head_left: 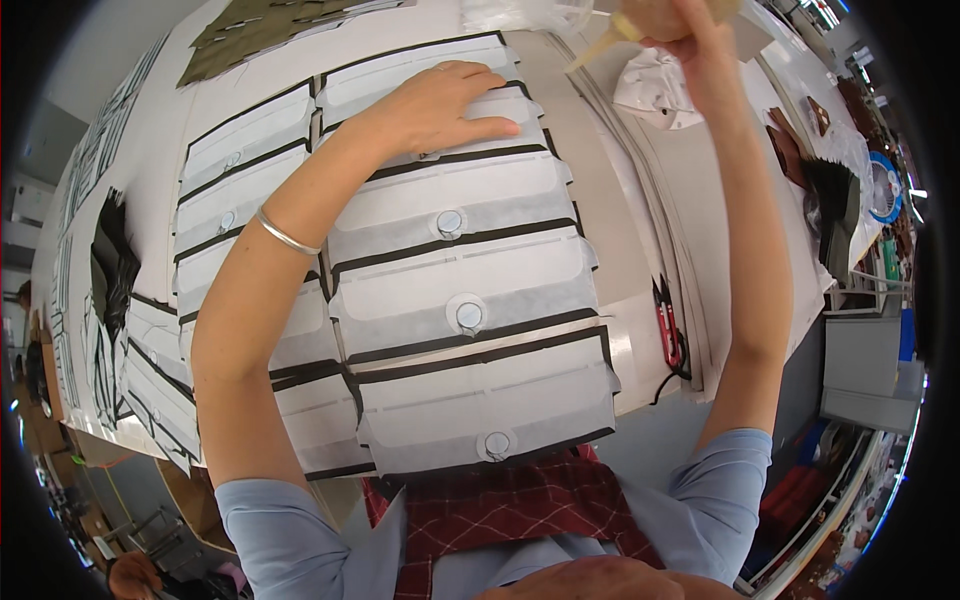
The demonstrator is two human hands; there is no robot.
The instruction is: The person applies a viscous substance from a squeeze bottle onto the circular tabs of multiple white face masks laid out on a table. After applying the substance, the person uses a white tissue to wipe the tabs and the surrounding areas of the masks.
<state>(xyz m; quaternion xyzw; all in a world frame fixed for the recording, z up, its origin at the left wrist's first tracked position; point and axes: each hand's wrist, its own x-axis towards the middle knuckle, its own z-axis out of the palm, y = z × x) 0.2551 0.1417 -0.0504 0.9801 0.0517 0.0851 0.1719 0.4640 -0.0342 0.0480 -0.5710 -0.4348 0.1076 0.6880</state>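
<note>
The right hand (690, 35) is wrapped around a cream squeeze bottle (615, 30). It is tilted, its tapered nozzle pointing down and to the left, toward the left hand. How much is inside the bottle cannot be told, as the fingers cover its body. Just beyond the nozzle lies a clear plastic bag (520, 12), its contents unclear.

The left hand (440, 105) lies flat, fingers together and stretched out, pressing on a white fabric panel (430, 75) at the far end of the overlapping row. A silver bangle (285, 235) sits on that forearm.

The panels (470, 300) running from under the left hand back toward the body are white and oblong with rounded corners. Each is edged by a dark strip along its near side and carries a small round snap (469, 316) on a grey band. A second row (245, 150) lies to the left of the hand.

Below the right forearm, red snips (668, 325) rest near the table edge. To the right of the right hand lies a crumpled white cloth (655, 90).
</note>
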